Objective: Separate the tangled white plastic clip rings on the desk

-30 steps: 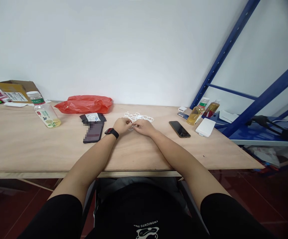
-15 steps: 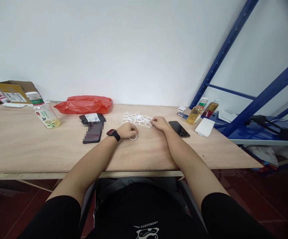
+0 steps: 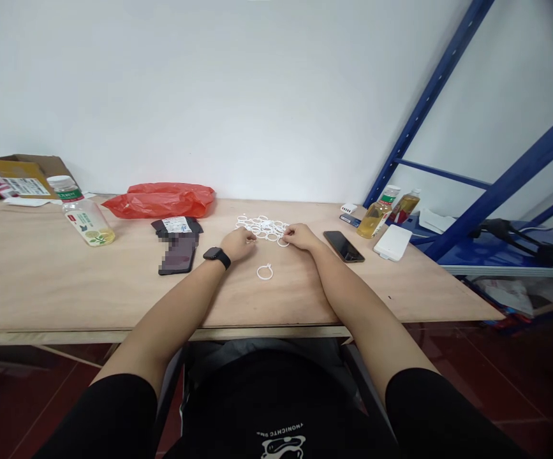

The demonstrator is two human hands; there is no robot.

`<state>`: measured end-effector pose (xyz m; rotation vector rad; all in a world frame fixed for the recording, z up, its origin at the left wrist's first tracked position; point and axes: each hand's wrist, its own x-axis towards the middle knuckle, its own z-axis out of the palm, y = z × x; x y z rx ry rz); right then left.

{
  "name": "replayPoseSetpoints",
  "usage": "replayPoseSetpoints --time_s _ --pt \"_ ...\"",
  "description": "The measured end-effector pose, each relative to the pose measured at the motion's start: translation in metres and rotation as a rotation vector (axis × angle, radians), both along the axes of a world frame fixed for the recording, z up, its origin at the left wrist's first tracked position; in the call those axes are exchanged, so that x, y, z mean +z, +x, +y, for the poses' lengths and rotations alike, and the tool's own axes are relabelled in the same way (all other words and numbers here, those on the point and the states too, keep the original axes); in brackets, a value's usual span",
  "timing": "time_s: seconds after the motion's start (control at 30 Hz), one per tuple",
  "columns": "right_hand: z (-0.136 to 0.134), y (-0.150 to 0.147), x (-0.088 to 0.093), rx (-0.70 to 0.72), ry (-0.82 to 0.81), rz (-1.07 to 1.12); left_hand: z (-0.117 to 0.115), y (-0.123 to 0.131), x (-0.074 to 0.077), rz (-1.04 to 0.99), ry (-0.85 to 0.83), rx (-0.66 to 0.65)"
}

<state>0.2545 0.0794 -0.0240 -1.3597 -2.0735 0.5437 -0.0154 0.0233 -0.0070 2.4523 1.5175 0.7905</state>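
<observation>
A plywood table crosses mid-frame under a white wall. The left hand and right hand, fingers curled narrow, touch the near edge of the pile of white rings at centre. I cannot tell whether either pinches one. It looks like picking through the pile, and freeing one ring from its neighbours calls for fingertip care. A loose ring lies just below. A phone sits to the right and a red bag to the upper left. Nothing blocks the hands.

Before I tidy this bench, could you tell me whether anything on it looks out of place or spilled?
Only one thing: a single white ring lies alone on the table, nearer the person than the pile of white rings where the left hand and right hand rest. Nothing looks spilled or damaged.
</observation>
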Motion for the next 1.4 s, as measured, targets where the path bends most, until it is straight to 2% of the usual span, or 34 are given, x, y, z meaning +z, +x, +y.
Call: replayPoseSetpoints --time_s 0.1,0.23,0.37,0.43,0.6,0.73,0.83,0.97,1.1,1.23,1.4 --pt "0.002 -0.008 -0.001 0.016 -0.094 0.228 0.008 -0.008 -0.004 -0.067 0.002 0.058" --pt "-0.004 -0.031 0.003 0.087 -0.183 0.494 0.009 -0.005 -0.007 -0.219 -0.047 -0.017" --pt "-0.02 -0.06 0.01 0.223 -0.306 0.565 0.007 0.001 -0.006 -0.327 -0.037 -0.041" --pt "-0.029 -0.072 0.013 0.263 -0.298 0.59 0.006 0.002 -0.004 -0.353 -0.045 -0.042" --pt "-0.04 -0.086 0.014 0.26 -0.24 0.643 0.002 0.0 0.0 -0.458 -0.081 -0.091" --pt "-0.041 -0.088 0.013 0.245 -0.244 0.647 0.001 0.0 0.002 -0.464 -0.075 -0.076" --pt "-0.039 -0.086 0.011 0.227 -0.202 0.586 0.003 -0.001 0.004 -0.48 -0.063 -0.037" --pt "-0.038 -0.082 0.01 0.154 0.066 0.278 0.005 -0.004 0.009 -0.614 -0.026 0.071" --pt "-0.041 -0.086 0.009 0.28 0.284 -0.092 0.008 -0.008 0.011 -0.717 -0.017 0.093" --pt "-0.043 -0.095 0.008 0.377 0.313 -0.328 0.009 -0.008 0.01 -0.719 -0.022 0.09" --pt "-0.042 -0.092 0.01 0.369 0.322 -0.369 0.007 -0.007 0.01 -0.693 -0.075 0.104"
